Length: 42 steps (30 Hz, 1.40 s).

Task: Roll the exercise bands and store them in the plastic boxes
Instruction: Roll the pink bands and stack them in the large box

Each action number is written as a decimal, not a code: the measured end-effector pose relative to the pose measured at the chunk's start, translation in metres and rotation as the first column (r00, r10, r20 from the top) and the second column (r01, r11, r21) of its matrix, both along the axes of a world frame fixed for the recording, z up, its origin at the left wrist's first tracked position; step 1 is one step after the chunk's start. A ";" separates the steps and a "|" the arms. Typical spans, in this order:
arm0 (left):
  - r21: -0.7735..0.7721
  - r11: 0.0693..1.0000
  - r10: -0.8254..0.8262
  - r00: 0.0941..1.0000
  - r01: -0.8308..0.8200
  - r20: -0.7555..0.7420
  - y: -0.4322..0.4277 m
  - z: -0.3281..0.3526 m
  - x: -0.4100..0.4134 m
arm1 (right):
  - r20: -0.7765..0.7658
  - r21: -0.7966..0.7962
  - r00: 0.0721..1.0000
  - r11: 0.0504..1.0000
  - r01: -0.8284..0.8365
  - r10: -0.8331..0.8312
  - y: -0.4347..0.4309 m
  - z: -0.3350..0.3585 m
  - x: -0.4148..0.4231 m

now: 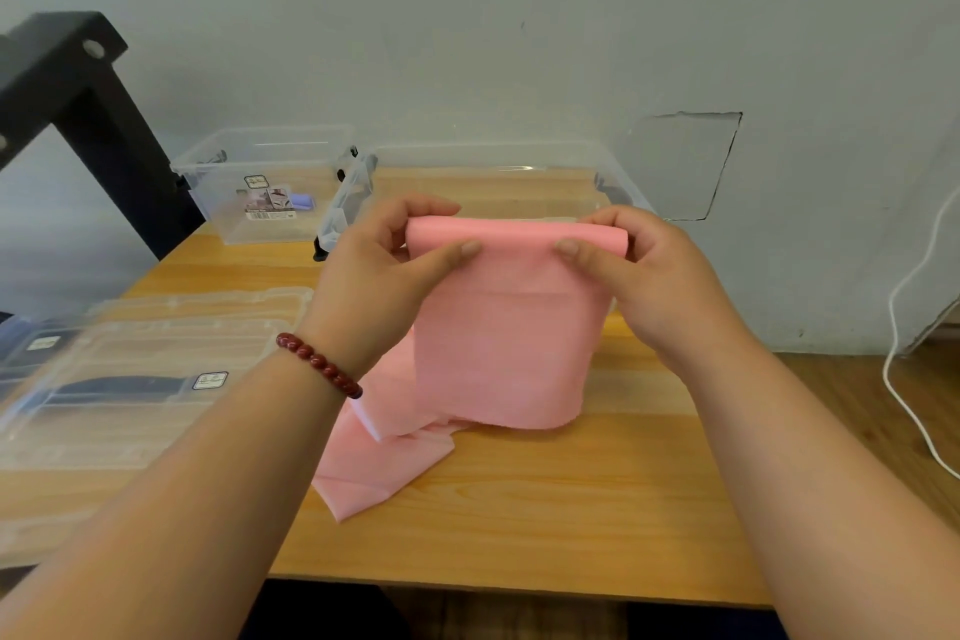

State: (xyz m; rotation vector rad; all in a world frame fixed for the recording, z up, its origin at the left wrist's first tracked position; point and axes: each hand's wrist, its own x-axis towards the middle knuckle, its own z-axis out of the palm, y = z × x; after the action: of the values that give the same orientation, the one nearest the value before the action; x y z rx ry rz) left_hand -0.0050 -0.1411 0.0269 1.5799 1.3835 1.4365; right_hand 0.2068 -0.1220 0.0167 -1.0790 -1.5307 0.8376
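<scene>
I am holding the pink band (509, 338) above the bench (519, 525), my left hand (384, 265) and right hand (644, 265) both pinching its rolled top edge, its tail trailing on the wood before a large clear box (354, 197).

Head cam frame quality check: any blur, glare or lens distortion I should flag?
Head view: the centre is sharp, the pink band, left hand and right hand crisp; the left edge smears, so the clear lids and black frame look soft; wide-angle stretch swells the forearms near the bottom corners; a small glare streak on the large clear box rim; light is soft, shadows faint.
</scene>
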 end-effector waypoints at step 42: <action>-0.031 0.999 -0.033 0.997 0.035 0.067 -0.006 -0.002 0.001 | -0.112 -0.013 0.992 0.999 -0.053 0.051 0.003 0.000 -0.003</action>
State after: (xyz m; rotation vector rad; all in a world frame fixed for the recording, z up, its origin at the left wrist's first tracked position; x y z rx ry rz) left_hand -0.0043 -0.1466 0.0253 1.5149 1.3289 1.4272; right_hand 0.2040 -0.1188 0.0169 -0.9913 -1.4656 0.9322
